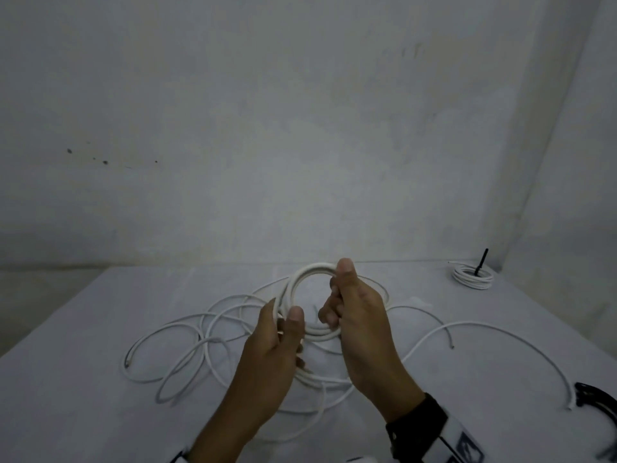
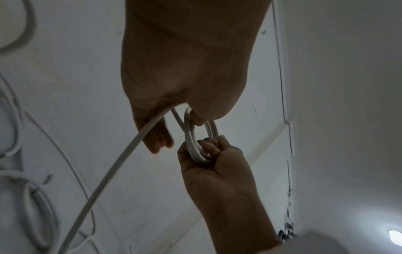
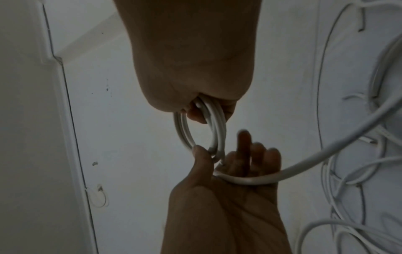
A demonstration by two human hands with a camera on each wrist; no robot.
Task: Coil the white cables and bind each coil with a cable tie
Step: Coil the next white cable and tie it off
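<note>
Both hands on the coil (image 1: 302, 279), up off the table (image 1: 100, 379)

Right hand (image 1: 359, 315) fisted round its right side; left hand (image 1: 275, 339) thumb-pinches the lower left, loose cable (image 3: 315, 158) crossing its palm.

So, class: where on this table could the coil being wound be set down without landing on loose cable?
Bare table lies between the right hand and the bound coil; also the far-left corner. Loose cable crowds the middle and near side.

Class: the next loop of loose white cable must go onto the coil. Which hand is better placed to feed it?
Probably the left hand: loose white cable crosses its palm, thumb pinching the white cable coil. The right hand grips the coil, steadying it.
</note>
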